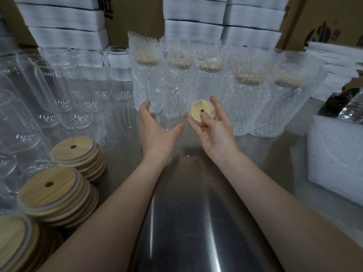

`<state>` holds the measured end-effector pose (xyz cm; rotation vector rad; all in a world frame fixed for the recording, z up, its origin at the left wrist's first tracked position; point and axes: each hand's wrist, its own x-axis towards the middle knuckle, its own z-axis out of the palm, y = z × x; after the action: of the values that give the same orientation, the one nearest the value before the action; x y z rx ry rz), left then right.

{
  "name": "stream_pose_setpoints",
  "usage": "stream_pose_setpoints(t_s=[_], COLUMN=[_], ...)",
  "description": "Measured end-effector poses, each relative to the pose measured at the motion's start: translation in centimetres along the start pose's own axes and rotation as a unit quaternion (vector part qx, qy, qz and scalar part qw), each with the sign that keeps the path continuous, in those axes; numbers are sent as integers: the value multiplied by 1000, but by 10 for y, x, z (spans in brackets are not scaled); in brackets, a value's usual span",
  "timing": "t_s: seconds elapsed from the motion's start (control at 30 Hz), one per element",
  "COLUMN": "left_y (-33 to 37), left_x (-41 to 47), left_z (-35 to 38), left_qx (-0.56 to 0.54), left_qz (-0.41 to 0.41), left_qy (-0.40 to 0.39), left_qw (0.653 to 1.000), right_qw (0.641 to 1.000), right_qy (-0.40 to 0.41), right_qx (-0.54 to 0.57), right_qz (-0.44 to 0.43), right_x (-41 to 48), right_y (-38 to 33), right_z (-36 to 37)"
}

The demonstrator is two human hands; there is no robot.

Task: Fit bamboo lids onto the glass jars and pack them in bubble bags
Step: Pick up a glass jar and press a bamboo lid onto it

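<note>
My right hand (214,134) gripped bamboo lid (198,110); left hand (157,134) open, cupped by bare jar (165,91). Risk: unsteadied jar tipping on counter (196,203); lid seating crooked.

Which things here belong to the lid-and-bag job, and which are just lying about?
In use: bamboo lid in right hand; glass jar by left hand; lid stacks; bagged jars.
Lying about: white foam stacks; cardboard boxes.
</note>
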<state>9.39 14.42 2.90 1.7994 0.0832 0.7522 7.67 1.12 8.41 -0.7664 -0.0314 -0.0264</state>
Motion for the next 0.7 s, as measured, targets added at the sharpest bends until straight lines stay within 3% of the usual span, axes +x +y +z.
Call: stream_pose_setpoints(t_s=[0.7], left_y=[9], left_x=[-4], left_z=[-5], left_qx=[5], left_qz=[-3], left_qy=[-1], left_qw=[1000], right_qw=[993], right_qy=[14], right_qx=[-114], right_qz=[-30], right_x=[-7], right_y=[-1], right_z=[2])
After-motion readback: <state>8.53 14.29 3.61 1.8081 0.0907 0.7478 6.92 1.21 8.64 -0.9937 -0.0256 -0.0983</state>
